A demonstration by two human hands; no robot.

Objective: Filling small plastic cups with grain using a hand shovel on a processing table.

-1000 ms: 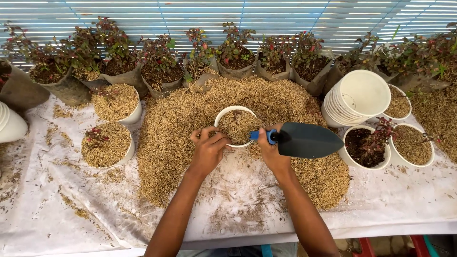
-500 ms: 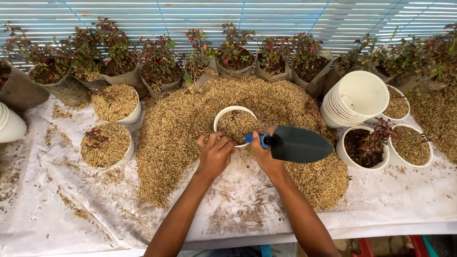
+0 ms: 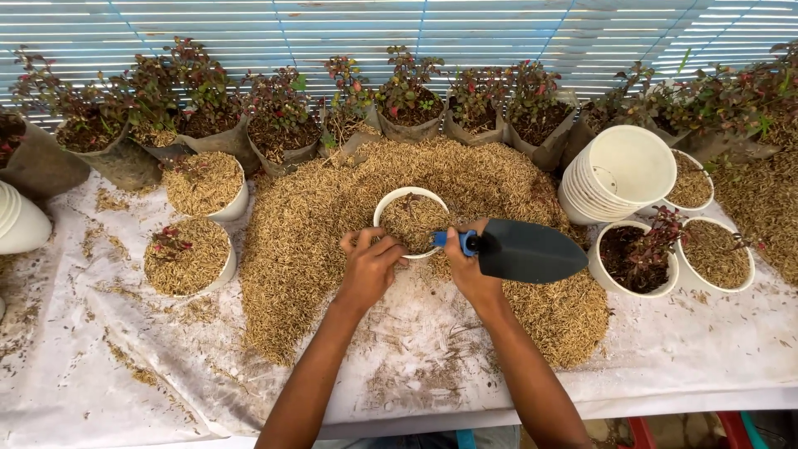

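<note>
A white pot (image 3: 409, 198) filled with rice husk sits in the middle of a big husk heap (image 3: 316, 241). My left hand (image 3: 370, 266) rests at the pot's near rim, fingers curled against it. My right hand (image 3: 470, 268) touches the pot's right side and grips the blue handle of a dark trowel (image 3: 528, 251), whose blade points right over the heap.
A stack of empty white pots (image 3: 615, 175) stands at the right, beside a soil pot with a red-leaved plant (image 3: 636, 254) and husk-filled pots (image 3: 715, 254). Two husk-filled pots (image 3: 187, 258) sit at the left. Bagged seedlings (image 3: 283, 125) line the back. White sheet (image 3: 100, 366) covers the table.
Both hands shifted slightly toward me along the pot's near rim, and the trowel moved a little left and down with my right hand.
</note>
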